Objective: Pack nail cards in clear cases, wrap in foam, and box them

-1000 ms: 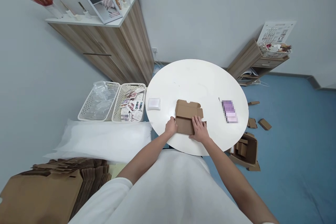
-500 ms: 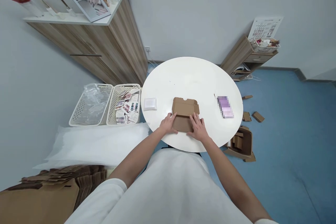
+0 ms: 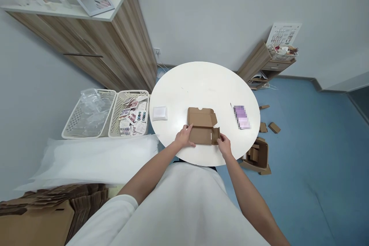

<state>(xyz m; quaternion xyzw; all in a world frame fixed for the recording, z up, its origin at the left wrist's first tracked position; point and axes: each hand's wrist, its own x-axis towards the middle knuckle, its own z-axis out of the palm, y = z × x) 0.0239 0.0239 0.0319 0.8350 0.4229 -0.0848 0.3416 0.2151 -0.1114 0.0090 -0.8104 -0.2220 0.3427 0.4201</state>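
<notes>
A brown cardboard box [image 3: 200,135] lies on the white round table with its lid panel [image 3: 200,117] folded back on the far side. My left hand [image 3: 183,137] grips its left end, thumb near the front edge and fingers near the fold. On the right end, a side flap [image 3: 215,136] stands out to the right, and a pale slot shows beside it. My right hand [image 3: 224,145] pinches this flap's outer edge with bent fingers. The inside of the box shows no contents.
On the table [image 3: 201,80] lie a white packet [image 3: 160,113] at left and pixelated purple cards [image 3: 241,117] at right. Two white baskets [image 3: 128,113], white sheets [image 3: 95,159] and stacked flat cardboard [image 3: 37,219] are on my left. An open carton [image 3: 258,155] stands on the right-hand floor.
My right hand has moved from lying flat on the box to its right end and taken hold of the side flap, which now extends outward. The view has shifted slightly right.
</notes>
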